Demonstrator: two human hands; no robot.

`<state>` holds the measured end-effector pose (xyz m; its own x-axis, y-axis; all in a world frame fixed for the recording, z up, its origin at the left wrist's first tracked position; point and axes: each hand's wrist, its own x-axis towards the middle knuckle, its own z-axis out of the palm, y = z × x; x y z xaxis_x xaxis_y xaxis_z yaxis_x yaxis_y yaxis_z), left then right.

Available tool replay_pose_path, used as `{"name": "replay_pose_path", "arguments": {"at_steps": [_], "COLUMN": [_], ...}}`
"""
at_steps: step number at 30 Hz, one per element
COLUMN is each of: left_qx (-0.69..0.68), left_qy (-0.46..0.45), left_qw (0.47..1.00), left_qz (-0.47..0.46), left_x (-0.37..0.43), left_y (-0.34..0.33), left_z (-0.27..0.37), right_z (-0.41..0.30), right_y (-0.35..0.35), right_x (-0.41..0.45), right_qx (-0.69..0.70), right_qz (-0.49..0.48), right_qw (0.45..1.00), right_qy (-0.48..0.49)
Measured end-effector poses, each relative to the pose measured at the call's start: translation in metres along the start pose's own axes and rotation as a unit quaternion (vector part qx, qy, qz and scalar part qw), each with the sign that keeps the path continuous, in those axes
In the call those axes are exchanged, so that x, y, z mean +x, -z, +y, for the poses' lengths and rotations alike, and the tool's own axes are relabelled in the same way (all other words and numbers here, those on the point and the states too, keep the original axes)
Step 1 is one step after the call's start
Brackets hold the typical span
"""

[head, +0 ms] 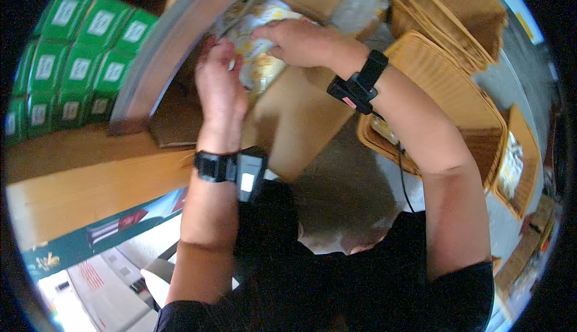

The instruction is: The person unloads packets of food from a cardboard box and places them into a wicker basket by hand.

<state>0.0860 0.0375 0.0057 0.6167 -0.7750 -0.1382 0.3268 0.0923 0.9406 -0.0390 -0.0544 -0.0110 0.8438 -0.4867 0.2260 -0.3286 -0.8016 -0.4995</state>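
A clear plastic packet with white and yellow print [270, 9] lies between my two hands at the top middle, blurred by motion. My right hand [299, 41] reaches over from the right, its thumb and fingers closed on the packet's printed film. At the left side of the packet is my left hand [221, 77], with fingers curled and thumb against its edge. Some of its fingertips are hard to make out. Below both hands is a brown cardboard box [293, 124], its flap angled towards me. Each wrist wears a black strapped device.
Stacked green boxes [94, 39] stand on the wooden shelf [99, 169] at left, beyond an upright panel [176, 34]. To the right sits a wicker basket [432, 70] with packets inside, close under my right forearm. Another clear packet [360, 3] lies at the top. A cable [403, 178] hangs from the right wrist.
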Motion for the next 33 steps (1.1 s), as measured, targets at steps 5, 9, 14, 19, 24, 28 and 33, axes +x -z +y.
{"name": "replay_pose_path", "arguments": {"at_steps": [5,9,14,19,24,28,33], "left_qx": [-0.024,-0.003,0.04,0.019,0.085,0.088,0.092], "left_qy": [0.008,0.021,0.03,0.043,0.052,0.061,0.093], "left_qw": [0.997,0.993,0.99,0.984,0.974,0.964,0.96], "left_qz": [-0.074,-0.117,-0.135,-0.169,-0.204,-0.244,-0.248], "left_x": [-0.016,-0.031,-0.046,-0.059,-0.064,-0.078,-0.084], "left_y": [-0.002,-0.021,-0.037,-0.057,-0.055,-0.083,-0.08], "left_z": [0.001,-0.005,-0.009,-0.031,-0.035,-0.057,-0.064], "right_z": [0.079,0.158,0.193,0.229,0.199,0.215,0.234], "right_y": [0.061,0.066,0.03,-0.023,-0.034,-0.043,-0.048], "right_x": [-0.105,-0.232,-0.34,-0.403,-0.367,-0.406,-0.404], "right_qx": [0.155,0.263,0.217,-0.033,-0.089,-0.113,0.079], "right_qz": [0.102,0.129,0.047,-0.179,-0.245,-0.173,-0.182], "right_qw": [0.98,0.879,0.814,0.855,0.855,0.891,0.884], "right_qy": [-0.067,-0.376,-0.537,-0.486,-0.448,-0.403,-0.423]}}
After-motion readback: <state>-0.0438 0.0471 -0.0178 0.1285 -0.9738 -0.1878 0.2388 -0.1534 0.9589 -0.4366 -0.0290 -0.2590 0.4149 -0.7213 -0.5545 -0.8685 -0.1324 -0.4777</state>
